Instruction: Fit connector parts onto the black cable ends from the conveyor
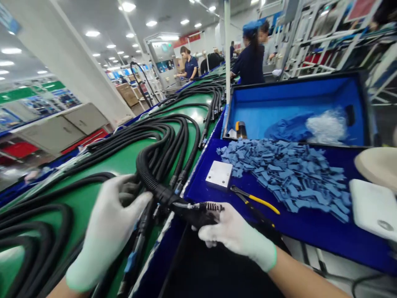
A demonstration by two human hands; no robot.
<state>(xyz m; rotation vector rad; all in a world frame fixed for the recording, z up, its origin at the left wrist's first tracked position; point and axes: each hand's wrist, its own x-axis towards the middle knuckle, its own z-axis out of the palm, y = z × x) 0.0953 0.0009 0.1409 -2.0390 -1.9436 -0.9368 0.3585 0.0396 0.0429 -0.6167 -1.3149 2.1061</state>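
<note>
Both my hands wear white gloves. My left hand (107,225) is wrapped round a black corrugated hose (149,174) on the green belt (127,159). My right hand (234,234) is closed on the hose's black end fitting (198,209), where a small metal spring part shows. The hose bends up and away from my hands into a bundle of black cables (173,136). Right of my right hand, yellow-handled pliers (256,200) lie on the blue tabletop (307,225).
A heap of small blue pieces (288,171) and a white metal block (219,174) lie on the blue tabletop. Behind stands a blue bin (269,105) with clear bits inside. White pads (374,207) sit at the right. Other workers stand far along the line.
</note>
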